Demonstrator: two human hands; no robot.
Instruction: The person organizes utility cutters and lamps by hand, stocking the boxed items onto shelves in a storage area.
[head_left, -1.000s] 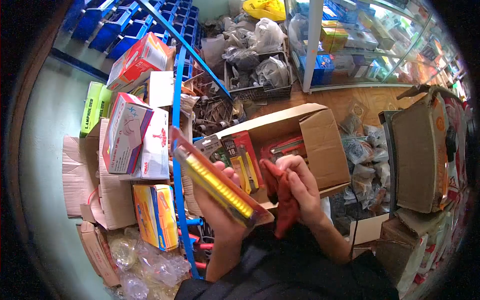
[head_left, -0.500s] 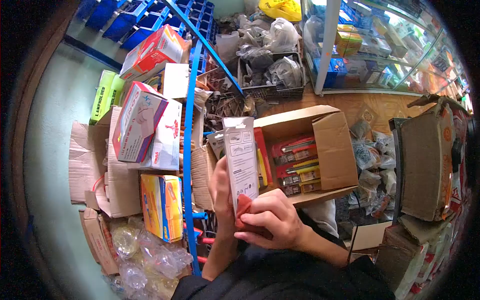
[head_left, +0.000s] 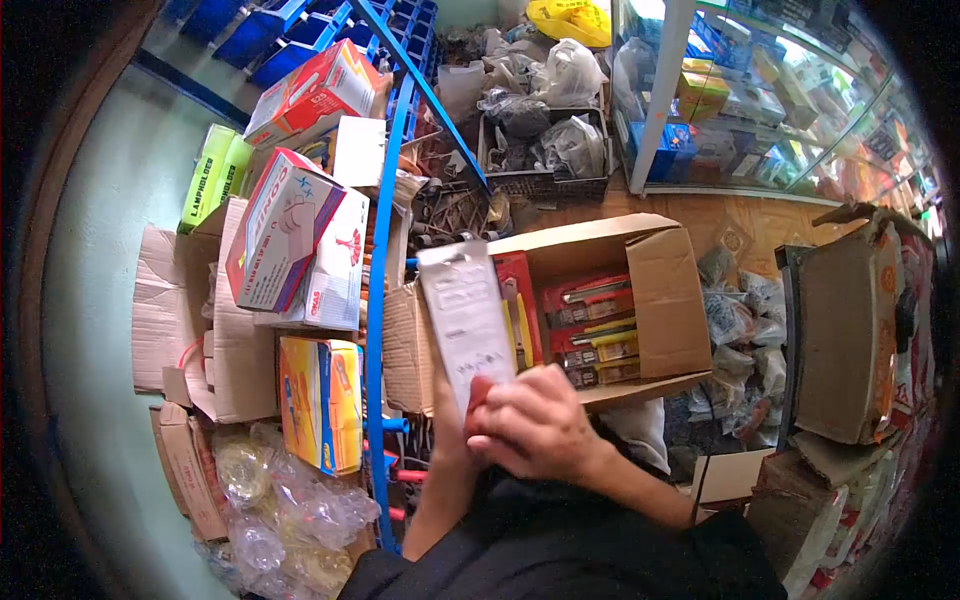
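A blister pack [head_left: 464, 315], its white printed back facing me, stands nearly upright with its top leaning left. My left hand [head_left: 452, 425] grips it from the left and behind; most of those fingers are hidden. A red cloth [head_left: 479, 398] is bunched in my right hand [head_left: 540, 424], whose closed fingers press it against the lower part of the pack. Just beyond both hands is an open cardboard box [head_left: 672, 300]. Inside it lie several carded cutter knives [head_left: 598, 345] with red and yellow handles. The pack's print is blurred.
At left, a blue metal post [head_left: 376, 330] rises beside stacked product boxes [head_left: 285, 235] and clear plastic packaging [head_left: 285, 510]. A glass display case [head_left: 650, 110] stands at the back right. Bagged small parts [head_left: 740, 330] and an open carton [head_left: 840, 340] are to the right.
The pack's top has tipped to the left. My right hand, with the red cloth, has shifted slightly left and up on the pack's lower part.
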